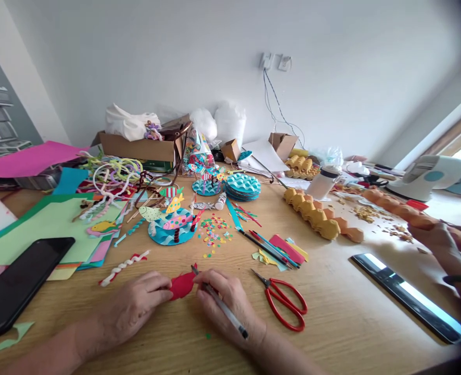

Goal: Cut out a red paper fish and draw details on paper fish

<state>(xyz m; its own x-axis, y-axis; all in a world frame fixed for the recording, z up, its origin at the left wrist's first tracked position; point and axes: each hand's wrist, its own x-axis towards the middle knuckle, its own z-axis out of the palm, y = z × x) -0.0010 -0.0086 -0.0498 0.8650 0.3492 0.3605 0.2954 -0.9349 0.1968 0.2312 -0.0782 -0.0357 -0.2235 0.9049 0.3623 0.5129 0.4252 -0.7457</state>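
A red paper fish cutout lies on the wooden table in front of me. My left hand pinches its left end between thumb and fingers. My right hand grips a pen, its tip at the fish's right end. Red-handled scissors rest just right of my right hand. Beyond the hands stands a blue scalloped base bearing several paper fish, with loose round confetti beside it. Pencils and pens lie close to coloured paper scraps.
On the left are stacked coloured papers and a black phone. Blue scalloped discs are piled at the back. Egg-carton strips and a dark, shiny flat bar lie to the right, where another person's hand holds a carton strip.
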